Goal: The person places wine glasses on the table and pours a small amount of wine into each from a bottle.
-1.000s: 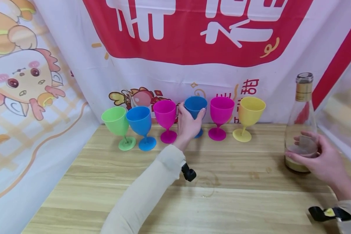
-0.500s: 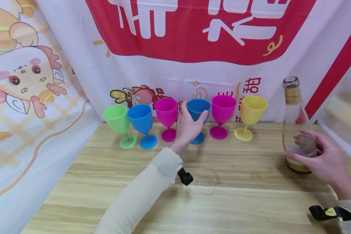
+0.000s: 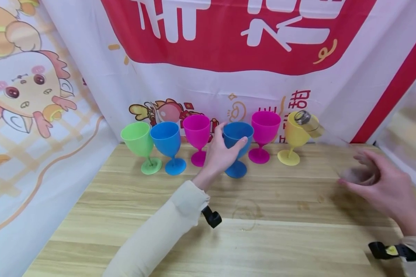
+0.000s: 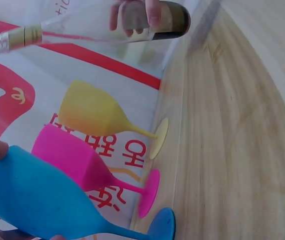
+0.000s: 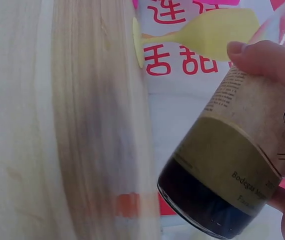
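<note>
In the head view my left hand (image 3: 220, 156) grips the bowl of a dark blue goblet (image 3: 238, 134), thumb on the near side. The goblet stands forward of its neighbours, its foot (image 4: 163, 224) close to the tabletop. My right hand (image 3: 393, 184) holds a clear glass wine bottle (image 5: 232, 160) around its labelled lower body. The bottle tilts, its gold-banded neck (image 3: 311, 126) leaning left and overlapping a yellow goblet (image 3: 292, 136). Dark liquid shows at the bottle's base in the right wrist view. A magenta goblet (image 3: 265, 129) stands between the blue and yellow ones.
Left of my left hand stand another magenta goblet (image 3: 196, 132), a lighter blue goblet (image 3: 165, 140) and a green goblet (image 3: 137, 141). A printed cloth (image 3: 208, 86) hangs behind the row. Faint ring stains mark the wooden table (image 3: 280, 246).
My left hand has drawn the dark blue goblet nearer and slightly right, out of the row. The bottle, upright before, has tipped left in my right hand, its neck now lower.
</note>
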{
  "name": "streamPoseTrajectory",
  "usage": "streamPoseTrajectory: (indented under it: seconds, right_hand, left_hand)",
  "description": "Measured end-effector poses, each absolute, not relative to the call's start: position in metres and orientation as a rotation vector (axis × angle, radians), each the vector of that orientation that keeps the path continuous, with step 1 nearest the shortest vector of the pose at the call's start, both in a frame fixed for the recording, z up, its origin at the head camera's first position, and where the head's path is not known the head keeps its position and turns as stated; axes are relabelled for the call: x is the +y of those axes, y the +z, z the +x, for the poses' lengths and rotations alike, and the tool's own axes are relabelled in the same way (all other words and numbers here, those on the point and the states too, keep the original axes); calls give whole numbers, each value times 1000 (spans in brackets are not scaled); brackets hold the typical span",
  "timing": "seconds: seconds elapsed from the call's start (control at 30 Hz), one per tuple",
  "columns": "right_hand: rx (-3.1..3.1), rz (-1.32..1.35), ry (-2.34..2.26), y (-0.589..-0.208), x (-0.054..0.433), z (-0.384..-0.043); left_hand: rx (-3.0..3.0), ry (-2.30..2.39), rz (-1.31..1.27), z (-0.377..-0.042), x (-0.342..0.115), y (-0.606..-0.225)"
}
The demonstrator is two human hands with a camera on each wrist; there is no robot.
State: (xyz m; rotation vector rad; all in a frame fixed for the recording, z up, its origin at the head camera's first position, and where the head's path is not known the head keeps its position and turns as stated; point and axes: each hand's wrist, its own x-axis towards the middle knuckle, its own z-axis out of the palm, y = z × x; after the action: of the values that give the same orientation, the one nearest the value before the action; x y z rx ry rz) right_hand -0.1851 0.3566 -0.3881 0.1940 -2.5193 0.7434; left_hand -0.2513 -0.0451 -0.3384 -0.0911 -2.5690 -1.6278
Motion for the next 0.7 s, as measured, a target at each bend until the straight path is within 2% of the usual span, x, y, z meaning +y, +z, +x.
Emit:
streamPoseTrajectory:
  seconds: [0.4,0.7]
  right_hand:
    - [-2514,248,466,-367,350,-182]
    - [-2334,385,272,-361,349,-177]
  left_hand:
    - [-2585,-1749,-296,-239,-50,-341]
    - [-2618,-1790,-411,-237,-53,-343]
